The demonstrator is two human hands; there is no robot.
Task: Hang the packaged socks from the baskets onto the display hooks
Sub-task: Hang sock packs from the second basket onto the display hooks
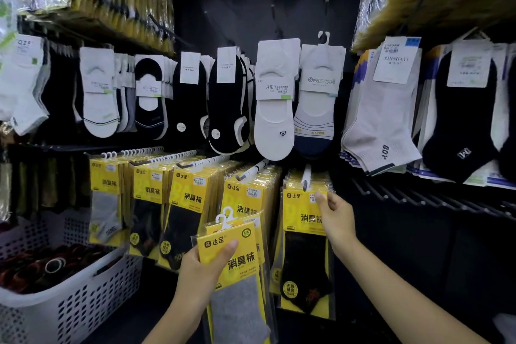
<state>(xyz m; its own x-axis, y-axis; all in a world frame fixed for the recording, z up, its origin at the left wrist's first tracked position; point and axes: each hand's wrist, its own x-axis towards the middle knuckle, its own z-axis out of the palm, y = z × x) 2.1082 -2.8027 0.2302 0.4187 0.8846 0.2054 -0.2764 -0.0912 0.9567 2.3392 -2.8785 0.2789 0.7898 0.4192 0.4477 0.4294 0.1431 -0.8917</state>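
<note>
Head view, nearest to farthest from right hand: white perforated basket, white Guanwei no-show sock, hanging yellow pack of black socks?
1. hanging yellow pack of black socks: right hand pinches its top.
2. white Guanwei no-show sock, above.
3. white perforated basket, far left.

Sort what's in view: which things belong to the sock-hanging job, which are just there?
Job: left hand holding yellow sock packs; right hand holding the hung pack on its hook; white basket.
Just there: slipper socks above; ankle socks, right; bare hooks, lower right.
</note>
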